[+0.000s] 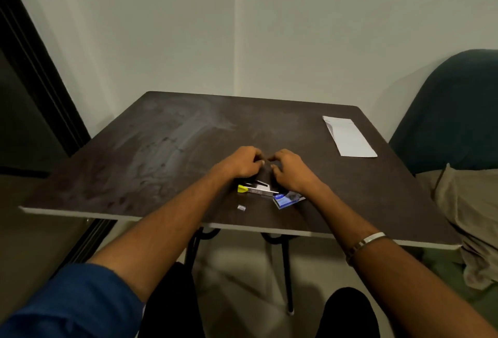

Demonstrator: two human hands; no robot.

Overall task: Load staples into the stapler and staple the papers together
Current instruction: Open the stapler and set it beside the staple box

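Observation:
The stapler (pixel 257 189) lies near the table's front edge, with a yellow end on the left and its metal rail exposed. Its dark upper part rises between my hands. My left hand (pixel 242 162) curls around that dark part from the left. My right hand (pixel 287 169) meets it from the right with fingertips pinched; what it pinches is too small to make out. A blue staple box (pixel 288 198) lies just under my right wrist. A small silver bit of staples (pixel 241 207) rests in front of the stapler. The white papers (pixel 349 136) lie at the far right.
The dark table (pixel 161 149) stands in a wall corner. A dark green chair (pixel 452 111) and beige cloth (pixel 469 202) sit to the right. A dark door frame runs along the left. My knees show under the front edge.

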